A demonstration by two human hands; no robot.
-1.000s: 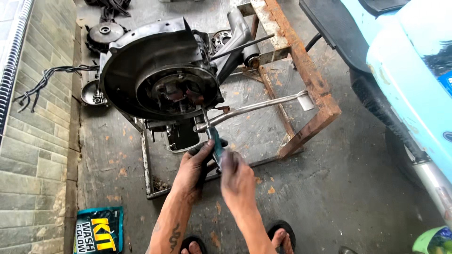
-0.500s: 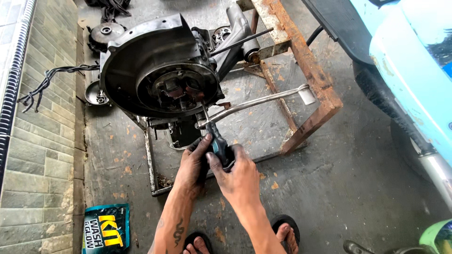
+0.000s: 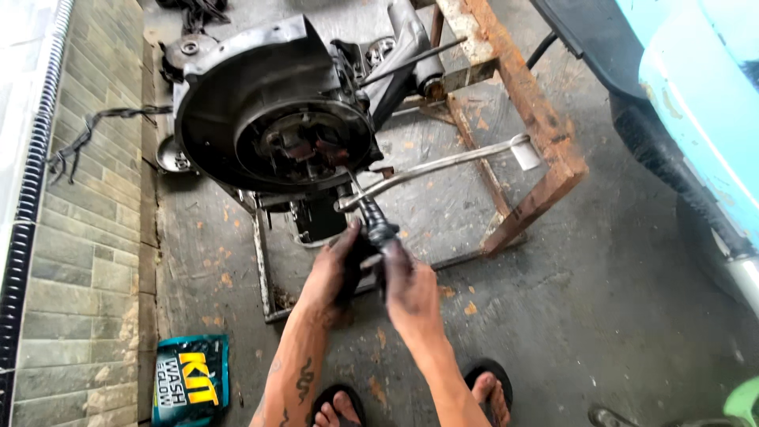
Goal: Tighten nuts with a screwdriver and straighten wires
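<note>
A dark, greasy scooter engine [image 3: 269, 119] rests on a rusty metal stand [image 3: 522, 87] on the concrete floor. Its round open housing faces me, with the inner plate and parts showing. My left hand [image 3: 336, 273] and my right hand [image 3: 407, 289] are both wrapped around the dark handle of a screwdriver [image 3: 378, 228]. Its thin shaft points up and left into the lower edge of the housing. A long chrome lever [image 3: 443, 166] with a white tip sticks out to the right just above my hands.
A teal sachet [image 3: 190, 379] lies on the floor at lower left. A tiled wall and black corrugated hose [image 3: 35, 190] run along the left. A light blue scooter body [image 3: 696, 87] stands at right. Loose engine parts lie behind the engine. My sandalled feet show at the bottom.
My hands have moved up toward the engine, and the tool's tip now reaches the bottom of the housing. Both hands have closed tighter on the handle.
</note>
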